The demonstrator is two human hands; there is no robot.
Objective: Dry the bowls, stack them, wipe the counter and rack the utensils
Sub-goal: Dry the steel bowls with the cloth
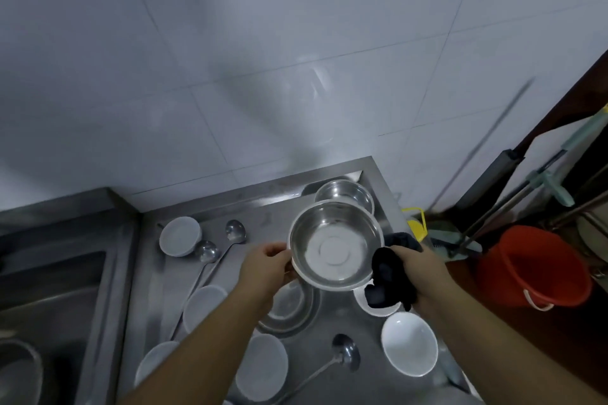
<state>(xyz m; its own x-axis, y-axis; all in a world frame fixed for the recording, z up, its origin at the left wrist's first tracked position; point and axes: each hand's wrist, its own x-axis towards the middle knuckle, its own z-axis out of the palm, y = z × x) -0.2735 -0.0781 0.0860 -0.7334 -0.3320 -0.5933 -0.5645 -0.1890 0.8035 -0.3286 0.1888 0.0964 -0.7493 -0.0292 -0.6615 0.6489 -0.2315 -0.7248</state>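
We held a steel bowl [336,246] up over the counter [256,207], tilted so its inside faced us. Our left hand [265,268] gripped its left rim, fingers curled round the edge. Our right hand [416,273] was closed round a dark cloth [388,279], bunched against the bowl's right side; whether the cloth touched the rim we could not tell.

Just beyond the held bowl, a second steel bowl [345,194] sat in the far right corner of the counter. Another steel bowl [291,309] lay on the counter below our left wrist, partly hidden.

White bowls were spread about: one far left [180,236], one mid-left [203,307], two near [263,368] [154,362], one near right [409,344], and one mostly hidden under the cloth [362,301].

Two ladles [235,232] [207,251] lay beside the far-left white bowl, handles running toward us. A third ladle [343,352] lay near, between the white bowls.

A sink [49,289] sat left of the counter. On the floor to the right stood a red bucket [533,266] and mop handles [513,204].
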